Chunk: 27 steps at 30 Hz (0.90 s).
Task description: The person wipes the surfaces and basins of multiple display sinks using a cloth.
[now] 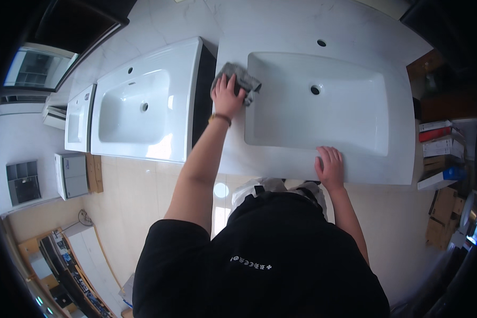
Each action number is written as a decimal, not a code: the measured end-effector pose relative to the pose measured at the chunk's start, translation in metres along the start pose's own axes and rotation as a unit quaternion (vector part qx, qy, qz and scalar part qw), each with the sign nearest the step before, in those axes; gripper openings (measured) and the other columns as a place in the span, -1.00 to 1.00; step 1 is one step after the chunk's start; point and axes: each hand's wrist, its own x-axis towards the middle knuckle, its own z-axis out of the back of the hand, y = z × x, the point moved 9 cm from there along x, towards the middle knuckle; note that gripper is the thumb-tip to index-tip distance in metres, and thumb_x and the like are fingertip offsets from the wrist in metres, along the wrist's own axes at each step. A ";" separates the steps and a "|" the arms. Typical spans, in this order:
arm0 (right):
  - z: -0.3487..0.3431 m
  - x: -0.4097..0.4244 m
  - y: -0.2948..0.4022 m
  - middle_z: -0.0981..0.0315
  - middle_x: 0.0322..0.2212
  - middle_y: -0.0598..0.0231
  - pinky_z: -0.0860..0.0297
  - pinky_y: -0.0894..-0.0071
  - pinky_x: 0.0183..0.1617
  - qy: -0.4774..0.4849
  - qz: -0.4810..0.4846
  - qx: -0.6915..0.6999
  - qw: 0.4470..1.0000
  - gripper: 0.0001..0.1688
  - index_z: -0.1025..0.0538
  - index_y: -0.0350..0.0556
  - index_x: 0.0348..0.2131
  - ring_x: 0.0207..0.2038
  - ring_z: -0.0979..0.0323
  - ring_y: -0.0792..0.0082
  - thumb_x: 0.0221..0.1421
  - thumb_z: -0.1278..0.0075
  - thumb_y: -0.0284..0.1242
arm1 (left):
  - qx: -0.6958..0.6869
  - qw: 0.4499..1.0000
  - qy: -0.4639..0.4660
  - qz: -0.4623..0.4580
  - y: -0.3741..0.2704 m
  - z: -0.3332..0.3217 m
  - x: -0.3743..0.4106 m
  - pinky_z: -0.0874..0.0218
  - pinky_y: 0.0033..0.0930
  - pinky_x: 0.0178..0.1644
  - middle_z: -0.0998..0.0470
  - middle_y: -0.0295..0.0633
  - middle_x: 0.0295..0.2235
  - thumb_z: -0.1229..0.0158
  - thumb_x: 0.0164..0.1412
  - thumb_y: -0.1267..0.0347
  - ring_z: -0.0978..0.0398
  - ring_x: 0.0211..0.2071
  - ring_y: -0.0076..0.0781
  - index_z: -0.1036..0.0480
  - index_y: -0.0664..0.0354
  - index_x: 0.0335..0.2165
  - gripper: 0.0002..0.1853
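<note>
My left hand (227,96) lies with spread fingers on a crumpled grey cloth (238,73). The cloth rests on the white countertop (232,139), at the left rim of a rectangular white basin (282,115). A dark band circles my left wrist. My right hand (330,167) rests on the front edge of the countertop, fingertips at the basin's near rim, holding nothing. The basin has a dark drain hole (315,90), and a round faucet hole (321,42) opens in the counter behind it.
Left of the counter stands a glossy white washbasin (183,131), with a smaller one (85,131) beyond it. A grey-fronted cabinet (74,175) is at the far left. Stacked boxes (437,147) and cardboard cartons (441,210) stand at the right. A marbled wall (175,24) rises behind.
</note>
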 end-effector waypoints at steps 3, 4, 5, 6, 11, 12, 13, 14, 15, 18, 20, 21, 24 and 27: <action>0.001 -0.001 -0.001 -0.44 -0.15 0.13 -0.20 0.01 0.20 -0.009 -0.002 -0.008 1.000 -0.66 -0.43 -0.15 -0.11 -0.05 -0.37 0.09 0.10 0.02 -0.43 | -0.035 0.998 0.039 -0.025 -0.004 0.001 0.003 0.14 0.03 0.31 -0.24 0.01 0.21 -0.13 0.05 0.20 -0.12 0.26 0.00 -0.36 -0.02 0.12 -0.40; 0.001 0.000 0.000 -0.44 -0.15 0.13 -0.20 0.01 0.21 -0.008 -0.005 -0.006 1.000 -0.66 -0.43 -0.14 -0.11 -0.04 -0.37 0.09 0.10 0.02 -0.43 | -0.049 0.997 0.043 -0.051 -0.002 0.003 -0.008 0.14 0.03 0.31 -0.25 0.00 0.21 -0.13 0.04 0.24 -0.13 0.25 0.00 -0.37 -0.01 0.11 -0.41; 0.002 0.000 0.001 -0.44 -0.15 0.13 -0.20 0.02 0.21 -0.006 -0.005 -0.003 1.000 -0.66 -0.43 -0.14 -0.10 -0.04 -0.37 0.10 0.10 0.02 -0.43 | -0.063 0.994 0.047 -0.074 0.000 0.007 -0.029 0.13 0.02 0.31 -0.25 -0.01 0.21 -0.12 0.04 0.29 -0.13 0.25 0.00 -0.37 -0.01 0.10 -0.42; 0.003 -0.001 -0.001 -0.44 -0.15 0.14 -0.20 0.03 0.21 -0.007 -0.013 -0.001 1.000 -0.66 -0.43 -0.13 -0.10 -0.04 -0.37 0.10 0.10 0.02 -0.43 | -0.060 0.992 0.055 -0.096 -0.009 0.016 -0.049 0.12 0.02 0.31 -0.26 -0.01 0.20 -0.10 0.02 0.37 -0.14 0.25 0.00 -0.38 0.02 0.09 -0.43; 0.002 -0.002 -0.003 -0.44 -0.14 0.16 -0.20 0.05 0.21 -0.012 -0.009 -0.008 1.000 -0.66 -0.43 -0.12 -0.09 -0.04 -0.37 0.11 0.11 0.02 -0.43 | -0.083 0.984 0.075 -0.141 -0.017 0.077 -0.165 0.05 0.02 0.29 -0.33 -0.01 0.15 0.01 -0.12 0.57 -0.21 0.21 0.02 -0.44 0.10 0.01 -0.40; 0.002 -0.003 -0.003 -0.44 -0.13 0.16 -0.21 0.05 0.21 -0.013 -0.005 -0.012 1.000 -0.65 -0.43 -0.12 -0.09 -0.03 -0.37 0.11 0.11 0.02 -0.43 | -0.082 0.985 0.073 -0.137 -0.017 0.083 -0.183 0.05 0.04 0.29 -0.33 -0.02 0.15 0.02 -0.13 0.58 -0.21 0.21 0.02 -0.45 0.12 -0.02 -0.41; 0.001 -0.002 -0.003 -0.44 -0.13 0.16 -0.21 0.05 0.21 -0.011 -0.004 -0.015 1.000 -0.65 -0.43 -0.12 -0.09 -0.03 -0.37 0.11 0.11 0.01 -0.43 | -0.082 0.986 0.072 -0.128 -0.019 0.088 -0.197 0.02 0.05 0.28 -0.34 -0.02 0.14 0.01 -0.12 0.59 -0.22 0.20 0.01 -0.47 0.12 -0.05 -0.44; 0.001 -0.002 -0.003 -0.44 -0.13 0.16 -0.21 0.05 0.20 -0.010 -0.003 -0.018 1.000 -0.65 -0.43 -0.12 -0.09 -0.03 -0.37 0.11 0.11 0.01 -0.43 | -0.084 0.985 0.074 -0.133 -0.026 0.089 -0.207 0.01 0.05 0.27 -0.36 -0.03 0.13 0.00 -0.12 0.59 -0.24 0.19 0.02 -0.48 0.12 -0.06 -0.46; 0.001 -0.002 -0.002 -0.44 -0.12 0.16 -0.21 0.05 0.20 -0.010 -0.002 -0.020 1.000 -0.65 -0.43 -0.12 -0.09 -0.03 -0.37 0.11 0.11 0.01 -0.43 | -0.084 0.984 0.076 -0.136 -0.034 0.087 -0.213 -0.01 0.05 0.26 -0.37 -0.03 0.12 -0.01 -0.11 0.58 -0.25 0.18 0.02 -0.49 0.12 -0.07 -0.47; 0.002 -0.003 -0.001 -0.44 -0.11 0.16 -0.22 0.08 0.18 -0.017 0.006 -0.015 1.000 -0.64 -0.43 -0.13 -0.07 -0.02 -0.36 0.09 0.10 0.00 -0.44 | -0.122 0.968 0.122 -0.183 -0.089 0.068 -0.210 -0.01 0.07 0.26 -0.36 -0.01 0.12 -0.07 -0.10 0.55 -0.24 0.19 0.02 -0.47 0.12 -0.05 -0.47; 0.003 -0.004 -0.002 -0.43 -0.09 0.16 -0.23 0.09 0.17 -0.029 0.009 -0.016 0.999 -0.63 -0.43 -0.13 -0.06 0.00 -0.35 0.07 0.11 0.01 -0.46 | -0.152 0.952 0.137 -0.226 -0.132 0.049 -0.204 0.01 0.06 0.28 -0.34 0.00 0.13 -0.09 -0.10 0.50 -0.22 0.19 0.01 -0.46 0.15 -0.05 -0.48; 0.003 -0.006 -0.002 -0.42 -0.08 0.16 -0.24 0.09 0.17 -0.035 0.011 -0.017 0.999 -0.62 -0.42 -0.14 -0.05 0.01 -0.35 0.06 0.11 0.01 -0.46 | -0.168 0.947 0.132 -0.241 -0.153 0.039 -0.202 0.02 0.05 0.28 -0.35 -0.01 0.13 -0.10 -0.09 0.49 -0.23 0.19 0.00 -0.46 0.15 -0.05 -0.49; 0.001 -0.009 -0.011 -0.38 -0.01 0.10 -0.23 0.08 0.18 -0.030 -0.003 0.009 1.000 -0.61 -0.40 -0.18 0.00 0.05 -0.32 0.01 0.17 0.06 -0.46 | -0.186 0.938 0.122 -0.267 -0.211 0.007 -0.199 0.02 0.06 0.26 -0.37 -0.01 0.10 -0.09 -0.05 0.44 -0.27 0.15 -0.02 -0.45 0.14 -0.06 -0.53; 0.019 -0.013 -0.010 -0.30 0.07 0.01 -0.20 0.06 0.20 -0.128 -0.060 0.129 0.981 -0.60 -0.37 -0.23 0.03 0.09 -0.27 -0.05 0.23 0.12 -0.45 | -0.196 0.937 0.127 -0.259 -0.246 -0.016 -0.201 0.00 0.03 0.25 -0.38 0.01 0.07 -0.09 0.01 0.43 -0.26 0.16 -0.03 -0.38 0.19 0.00 -0.51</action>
